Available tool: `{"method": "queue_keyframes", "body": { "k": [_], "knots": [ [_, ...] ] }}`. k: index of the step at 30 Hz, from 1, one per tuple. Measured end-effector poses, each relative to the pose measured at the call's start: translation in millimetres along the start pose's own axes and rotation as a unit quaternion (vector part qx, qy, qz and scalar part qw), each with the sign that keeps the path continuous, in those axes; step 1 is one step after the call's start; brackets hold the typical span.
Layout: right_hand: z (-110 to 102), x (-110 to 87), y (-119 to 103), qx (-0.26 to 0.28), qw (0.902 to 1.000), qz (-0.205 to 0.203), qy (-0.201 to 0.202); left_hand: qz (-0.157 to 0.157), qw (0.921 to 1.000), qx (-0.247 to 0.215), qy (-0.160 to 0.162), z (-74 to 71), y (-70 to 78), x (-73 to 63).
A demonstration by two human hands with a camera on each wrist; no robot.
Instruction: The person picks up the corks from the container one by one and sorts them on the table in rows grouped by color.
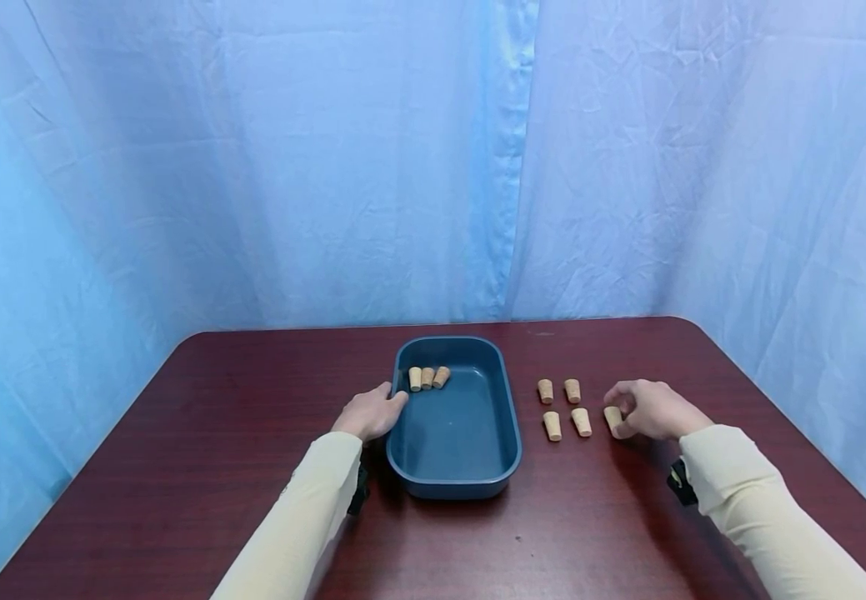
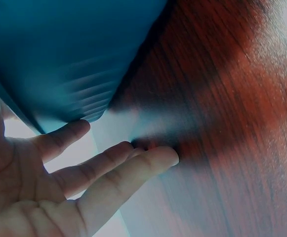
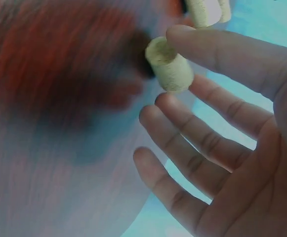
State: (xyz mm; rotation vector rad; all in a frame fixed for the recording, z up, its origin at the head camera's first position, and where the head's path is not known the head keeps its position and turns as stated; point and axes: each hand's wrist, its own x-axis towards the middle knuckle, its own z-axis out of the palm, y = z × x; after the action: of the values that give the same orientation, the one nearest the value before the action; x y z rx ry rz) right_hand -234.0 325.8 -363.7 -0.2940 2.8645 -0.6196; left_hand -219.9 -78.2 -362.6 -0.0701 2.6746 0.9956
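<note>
My left hand (image 1: 371,412) holds the left wall of a dark blue tray (image 1: 453,490), its thumb at the rim. In the left wrist view, one fingertip touches the tray's outer side (image 2: 59,54) while the other fingers extend below it. On the right, my right hand (image 1: 653,408) pinches a tapered cork stopper (image 1: 613,419) between thumb and index finger. The right wrist view shows this cork (image 3: 172,69) at the thumb tip, with the other fingers spread loosely. Three corks (image 1: 427,378) stand or lean together at the tray's upper left inside.
Several more corks (image 1: 581,422) stand in two short rows on the dark red wooden table (image 1: 568,533), between the tray and my right hand. Pale blue curtains (image 1: 372,167) hang behind the table's far edge and along both sides.
</note>
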Motion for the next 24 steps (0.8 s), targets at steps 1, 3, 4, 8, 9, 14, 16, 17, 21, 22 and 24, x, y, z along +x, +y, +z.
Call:
{"method": "queue_keyframes", "body": {
  "k": [1,3,4,8,9,14,16,17,21,22,24],
  "knots": [
    [-1,-0.3,-2,-0.003,1.0,-0.001,0.005,0.001,1.0,0.0,0.0,0.0,0.0,0.1],
    [-4,-1.0,-5,-0.009,0.9998,-0.005,0.015,0.002,1.0,0.0,0.001,0.1,0.0,0.4],
    [-5,-1.5,-6,-0.013,0.9997,-0.008,0.02,0.002,1.0,0.001,0.001,0.1,0.1,0.6],
    [-9,-2.5,-11,-0.025,0.9987,-0.02,0.039,0.002,1.0,0.003,0.001,0.2,0.4,1.4],
    [-9,-2.8,-13,-0.024,0.9986,-0.023,0.04,0.002,1.0,0.004,0.001,0.3,0.4,1.6],
    [-10,-2.1,-21,0.003,0.9981,-0.041,0.045,0.001,1.0,0.006,0.0,0.2,0.1,2.1],
    [-10,-1.1,-25,0.014,0.9974,-0.052,0.047,0.002,1.0,0.007,-0.002,0.2,-0.4,2.3],
    [-11,-0.7,-28,0.018,0.9971,-0.056,0.048,0.002,1.0,0.007,-0.002,0.1,-0.7,2.4],
    [-11,0.6,-40,0.032,0.996,-0.067,0.049,0.003,1.0,0.007,-0.003,0.0,-2.1,2.7],
    [-11,0.8,-43,0.037,0.9958,-0.067,0.049,0.003,1.0,0.007,-0.003,0.0,-2.4,2.7],
    [-11,1.2,-48,0.045,0.9952,-0.069,0.052,0.004,1.0,0.006,-0.003,0.0,-2.8,2.9]
  ]
}}
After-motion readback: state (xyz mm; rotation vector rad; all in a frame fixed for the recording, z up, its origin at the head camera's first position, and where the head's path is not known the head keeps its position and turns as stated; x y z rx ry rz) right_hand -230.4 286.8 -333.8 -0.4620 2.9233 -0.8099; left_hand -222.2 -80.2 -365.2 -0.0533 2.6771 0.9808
